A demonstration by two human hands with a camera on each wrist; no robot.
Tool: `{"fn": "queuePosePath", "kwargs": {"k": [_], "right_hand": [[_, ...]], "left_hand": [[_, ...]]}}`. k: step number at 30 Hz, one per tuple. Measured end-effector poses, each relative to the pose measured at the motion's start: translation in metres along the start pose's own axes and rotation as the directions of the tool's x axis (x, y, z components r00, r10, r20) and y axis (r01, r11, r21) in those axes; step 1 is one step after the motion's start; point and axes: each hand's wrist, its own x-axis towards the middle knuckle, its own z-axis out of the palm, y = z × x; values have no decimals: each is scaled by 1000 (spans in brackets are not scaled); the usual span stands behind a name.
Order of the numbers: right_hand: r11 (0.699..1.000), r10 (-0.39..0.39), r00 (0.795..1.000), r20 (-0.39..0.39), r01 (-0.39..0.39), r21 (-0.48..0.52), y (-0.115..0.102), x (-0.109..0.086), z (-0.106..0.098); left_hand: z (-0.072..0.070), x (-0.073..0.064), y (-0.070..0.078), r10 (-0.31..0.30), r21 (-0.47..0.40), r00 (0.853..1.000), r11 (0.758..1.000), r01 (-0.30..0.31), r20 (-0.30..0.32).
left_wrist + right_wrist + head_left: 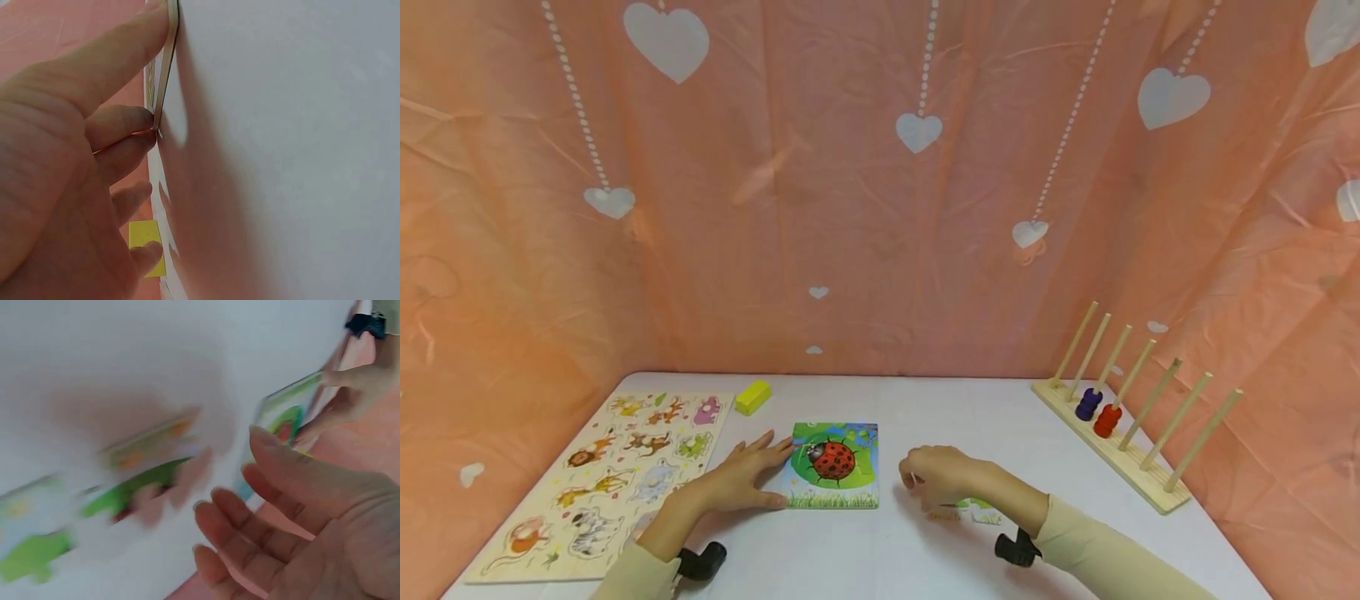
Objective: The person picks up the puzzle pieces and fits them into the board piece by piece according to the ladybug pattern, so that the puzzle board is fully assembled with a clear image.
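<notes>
A square ladybug puzzle [833, 467] with a green and blue picture lies flat in the middle of the table. Along its left edge rests my left hand [745, 475], thumb at the near corner and fingers spread toward the far one. The left wrist view catches the puzzle's thin edge [165, 69] against the thumb and fingertips. My right hand [943, 475] hovers to the right of the puzzle, its fingers loosely bent around nothing. Beneath it lie loose puzzle pieces [986, 515], partly hidden in the head view. The right wrist view has these green pieces [37, 556] blurred.
On the left lies a wooden animal peg board [647, 446]. A yellow block [753, 397] sits beyond the left hand. At the right stands a wooden rack [1138, 458] of upright pegs, with blue beads [1088, 405] and red beads [1107, 421]. A pink curtain [850, 208] hangs behind.
</notes>
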Motion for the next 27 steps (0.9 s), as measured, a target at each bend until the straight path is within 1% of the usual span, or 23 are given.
{"fn": "queuePosePath", "kwargs": {"k": [3, 8, 11, 15, 17, 21, 27], "right_hand": [[1000, 18, 1000, -8, -18, -5, 14, -12, 5], [995, 6, 1000, -13, -5, 102, 31, -27, 13], [986, 11, 999, -41, -4, 165, 37, -32, 16], [976, 16, 995, -94, 4, 217, 40, -34, 22], [973, 7, 994, -112, 19, 229, 41, -34, 25], [968, -11, 992, -126, 42, 247, 42, -32, 28], [965, -22, 991, -128, 55, 258, 43, -34, 28]], "left_hand": [[1, 0, -2, -14, -7, 1000, 1000, 14, 7], [3, -1, -4, -24, -5, 1000, 1000, 24, 9], [1, -1, -3, -4, -2, 1000, 1000, 4, -1], [-2, -1, 1, 14, -3, 1000, 1000, -15, -9], [-2, -1, 1, 11, -2, 1000, 1000, -11, -7], [-2, 0, 1, 2, -5, 1000, 1000, -2, 2], [-2, 1, 1, -1, -14, 1000, 1000, 1, 9]]}}
